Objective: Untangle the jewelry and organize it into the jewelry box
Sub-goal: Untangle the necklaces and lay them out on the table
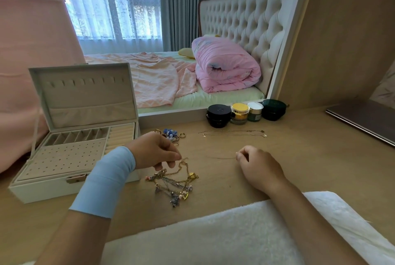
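Gold chain [222, 157], very fine, stretches between the two hands. The left hand [154, 149] pinches it just above the tangle [175, 185], and the right hand [258, 166] pinches its far end between thumb and forefinger. Both sets of fingers [242, 153] are clenched on that one chain. The tangle lies on the bench [277, 147] directly below the left fingers, and the box [42, 193] stands open just to their left. Beyond the fingers two more chains [233, 133] lie straight, and a heap of rings [171, 134] sits behind the left knuckles.

The step in hand looks like drawing one strand free of the knot. It is best done slowly, with the pull low and gentle. The left fingers should loosen and feed the loops rather than the right hand dragging them. A hard tug would likely tighten the snarl or snap so thin a link.

No writing can be read on the jars [219, 115] or the box.
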Motion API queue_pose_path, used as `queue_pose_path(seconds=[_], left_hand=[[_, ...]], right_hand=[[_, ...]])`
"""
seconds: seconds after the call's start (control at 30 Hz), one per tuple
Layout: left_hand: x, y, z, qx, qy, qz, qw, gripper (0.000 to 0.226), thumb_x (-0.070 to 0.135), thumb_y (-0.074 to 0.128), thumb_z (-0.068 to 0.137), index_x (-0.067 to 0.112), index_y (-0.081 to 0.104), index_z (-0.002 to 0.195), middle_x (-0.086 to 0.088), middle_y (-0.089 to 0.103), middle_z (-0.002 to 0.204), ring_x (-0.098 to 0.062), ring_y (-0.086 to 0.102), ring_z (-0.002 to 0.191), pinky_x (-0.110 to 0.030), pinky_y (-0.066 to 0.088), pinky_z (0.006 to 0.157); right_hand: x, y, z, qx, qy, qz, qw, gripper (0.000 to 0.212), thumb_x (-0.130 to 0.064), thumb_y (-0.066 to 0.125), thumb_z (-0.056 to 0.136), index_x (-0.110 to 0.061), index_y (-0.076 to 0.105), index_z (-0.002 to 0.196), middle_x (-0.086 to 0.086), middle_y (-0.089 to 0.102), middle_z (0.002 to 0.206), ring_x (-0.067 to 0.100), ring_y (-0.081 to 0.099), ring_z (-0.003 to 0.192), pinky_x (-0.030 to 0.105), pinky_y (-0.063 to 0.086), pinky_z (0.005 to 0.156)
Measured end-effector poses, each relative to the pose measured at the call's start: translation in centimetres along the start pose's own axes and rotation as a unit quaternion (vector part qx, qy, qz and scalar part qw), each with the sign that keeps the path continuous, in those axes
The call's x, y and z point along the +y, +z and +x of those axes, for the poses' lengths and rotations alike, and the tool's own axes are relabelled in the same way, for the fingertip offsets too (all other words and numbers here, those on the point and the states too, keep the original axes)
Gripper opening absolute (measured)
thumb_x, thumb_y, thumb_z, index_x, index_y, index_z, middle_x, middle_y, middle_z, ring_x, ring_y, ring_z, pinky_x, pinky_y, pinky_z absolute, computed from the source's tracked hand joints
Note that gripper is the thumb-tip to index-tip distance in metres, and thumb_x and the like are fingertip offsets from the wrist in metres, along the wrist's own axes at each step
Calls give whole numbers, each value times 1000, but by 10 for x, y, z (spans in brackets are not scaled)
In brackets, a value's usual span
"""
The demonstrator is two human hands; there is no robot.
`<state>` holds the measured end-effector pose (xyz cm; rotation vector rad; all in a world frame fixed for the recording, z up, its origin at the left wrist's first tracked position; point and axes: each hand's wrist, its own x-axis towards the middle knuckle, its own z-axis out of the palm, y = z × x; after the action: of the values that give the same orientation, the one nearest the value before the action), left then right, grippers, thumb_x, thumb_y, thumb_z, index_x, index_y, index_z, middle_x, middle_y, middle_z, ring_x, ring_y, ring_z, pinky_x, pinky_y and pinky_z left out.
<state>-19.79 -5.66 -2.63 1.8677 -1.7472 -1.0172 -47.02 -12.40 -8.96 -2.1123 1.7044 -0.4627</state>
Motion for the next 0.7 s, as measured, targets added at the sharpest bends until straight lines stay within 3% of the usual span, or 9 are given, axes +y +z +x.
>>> queue_pose_path(seconds=[0.07, 0.2, 0.33, 0.37, 0.43, 0.53, 0.6, 0.7], left_hand=[[1, -2, -2, 0, -11, 49, 999, 11, 25, 63, 92, 21, 73, 91, 9, 74, 75, -7, 54, 51, -22, 52, 66], [5, -4, -4, 28, -21, 116, 993, 12, 27, 63, 93, 24, 72, 85, 12, 74, 74, -4, 53, 45, -18, 49, 59], [16, 3, -4, 20, 31, 64, 997, 13, 19, 60, 95, 22, 71, 92, 8, 75, 77, -10, 58, 52, -26, 56, 66], [18, 5, -4, 21, 48, 40, 998, 15, 16, 58, 96, 22, 71, 93, 6, 75, 78, -13, 59, 54, -30, 57, 69], [22, 8, -3, 22, 87, -20, 996, 18, 11, 54, 97, 18, 70, 96, 0, 73, 76, -18, 59, 56, -37, 55, 69], [24, 11, -1, 32, 149, -78, 985, 19, 6, 52, 98, 13, 69, 98, -4, 70, 72, -22, 59, 58, -31, 53, 62], [24, 12, 1, 49, 174, -85, 980, 19, 5, 51, 98, 12, 69, 99, -4, 68, 69, -23, 58, 59, -29, 53, 60], [21, 11, 2, 57, 183, -78, 978, 18, 7, 51, 98, 14, 68, 102, 0, 66, 66, -20, 56, 59, -27, 52, 61]], right_hand=[[-1, -1, 0, 0, 1, -65, 998, 25, -43, 44, 104, -29, 64, 110, -11, 65, 93, 8, 60, 80, 27, 41, 61], [-3, -7, -2, 11, 0, -83, 996, 22, -42, 51, 101, -31, 69, 108, -10, 66, 104, 8, 59, 86, 26, 43, 64], [-13, -5, -6, 47, -68, -133, 988, 30, -41, 53, 100, -34, 65, 127, -7, 59, 125, 12, 55, 110, 28, 47, 80], [-19, -2, -8, 57, -106, -114, 986, 33, -40, 54, 100, -34, 63, 131, -8, 58, 127, 11, 53, 113, 29, 48, 86], [-35, 6, -16, 43, -178, 29, 983, 31, -36, 59, 99, -33, 65, 130, -14, 61, 124, 5, 55, 109, 29, 50, 92], [-59, 14, -25, -82, -191, 304, 930, 25, -26, 64, 98, -28, 71, 123, -9, 73, 113, 6, 67, 103, 27, 55, 92], [-67, 11, -23, -109, -184, 378, 901, 18, -17, 66, 97, -22, 75, 111, 1, 78, 100, 12, 71, 95, 30, 58, 89], [-68, 1, -15, -101, -177, 399, 894, 11, -10, 69, 93, -8, 77, 100, 9, 78, 86, 14, 72, 78, 27, 59, 77]])
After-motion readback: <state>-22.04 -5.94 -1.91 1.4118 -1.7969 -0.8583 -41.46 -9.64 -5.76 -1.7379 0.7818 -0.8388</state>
